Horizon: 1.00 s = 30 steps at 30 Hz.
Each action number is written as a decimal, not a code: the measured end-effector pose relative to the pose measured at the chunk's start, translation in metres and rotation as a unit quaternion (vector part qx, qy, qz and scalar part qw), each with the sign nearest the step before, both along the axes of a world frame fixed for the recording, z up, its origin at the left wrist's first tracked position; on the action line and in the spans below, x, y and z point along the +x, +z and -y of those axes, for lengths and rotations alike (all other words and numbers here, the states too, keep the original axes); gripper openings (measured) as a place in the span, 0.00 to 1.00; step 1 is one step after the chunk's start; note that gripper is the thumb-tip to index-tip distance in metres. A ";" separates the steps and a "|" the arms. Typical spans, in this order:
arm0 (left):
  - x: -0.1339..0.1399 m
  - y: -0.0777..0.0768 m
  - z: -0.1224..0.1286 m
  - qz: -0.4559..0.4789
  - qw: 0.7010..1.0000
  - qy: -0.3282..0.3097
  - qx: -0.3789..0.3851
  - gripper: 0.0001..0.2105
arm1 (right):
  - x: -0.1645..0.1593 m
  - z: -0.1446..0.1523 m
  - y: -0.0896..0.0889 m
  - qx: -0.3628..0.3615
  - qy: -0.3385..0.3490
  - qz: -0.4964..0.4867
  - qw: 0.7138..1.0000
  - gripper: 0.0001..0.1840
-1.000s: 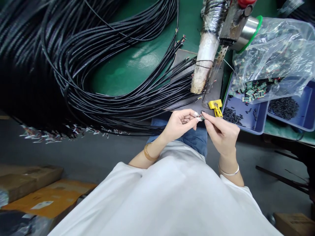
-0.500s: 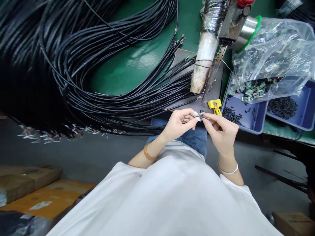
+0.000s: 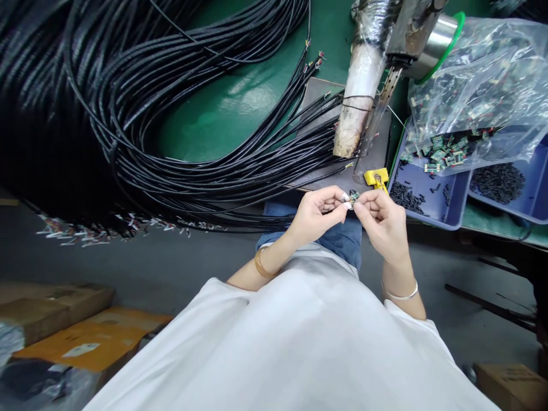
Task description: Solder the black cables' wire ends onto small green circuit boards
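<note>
Both hands meet over my lap at the table's front edge. My left hand (image 3: 319,212) pinches a small circuit board (image 3: 353,196) between thumb and finger, with pale wraps on the fingertips. My right hand (image 3: 384,220) is closed in a pinch at the board's right side; what its fingertips grip is too small to make out. Just beyond the hands is a yellow-handled clip or tool (image 3: 377,177). Black cables (image 3: 240,171) with stripped, coloured wire ends fan across a grey board (image 3: 319,91) to the left.
A plastic bag of small circuit boards (image 3: 445,154) lies over blue trays (image 3: 454,214) holding short black tubes (image 3: 496,182). A wrapped white pipe (image 3: 357,108), a metal holder (image 3: 391,83) and a green-rimmed spool (image 3: 440,48) stand behind. Cardboard boxes (image 3: 85,342) sit on the floor.
My right hand has turned and drawn its fingers closer together beside the circuit board. My left hand keeps its pinch. The whole view has shifted slightly.
</note>
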State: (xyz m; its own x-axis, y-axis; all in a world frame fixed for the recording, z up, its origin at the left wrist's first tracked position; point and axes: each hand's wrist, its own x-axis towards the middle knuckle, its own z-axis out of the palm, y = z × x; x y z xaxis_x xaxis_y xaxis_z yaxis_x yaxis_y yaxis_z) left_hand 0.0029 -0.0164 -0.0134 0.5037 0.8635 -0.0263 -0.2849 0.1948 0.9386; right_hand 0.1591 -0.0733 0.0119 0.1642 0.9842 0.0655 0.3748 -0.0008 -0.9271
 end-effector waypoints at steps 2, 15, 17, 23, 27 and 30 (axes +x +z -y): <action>0.000 0.000 -0.001 0.004 1.000 0.008 0.000 0.09 | 0.003 -0.001 -0.002 0.025 -0.067 -0.018 0.997 0.08; 0.001 0.001 -0.006 -0.031 0.998 -0.022 -0.049 0.07 | 0.004 -0.006 0.003 0.153 -0.080 0.164 0.971 0.08; 0.004 -0.001 -0.010 -0.022 0.998 0.000 -0.055 0.07 | 0.005 -0.006 0.004 0.185 -0.134 0.110 0.967 0.10; 0.009 -0.004 -0.023 -0.004 0.999 0.028 -0.030 0.06 | 0.009 -0.006 0.006 0.176 -0.160 0.064 0.969 0.07; 0.011 -0.002 -0.028 -0.012 0.999 0.025 -0.019 0.08 | 0.007 -0.012 0.004 0.168 -0.051 0.178 0.968 0.03; 0.013 -0.001 -0.032 -0.003 1.000 0.025 -0.010 0.09 | 0.006 -0.019 0.002 0.153 -0.020 0.138 0.978 0.05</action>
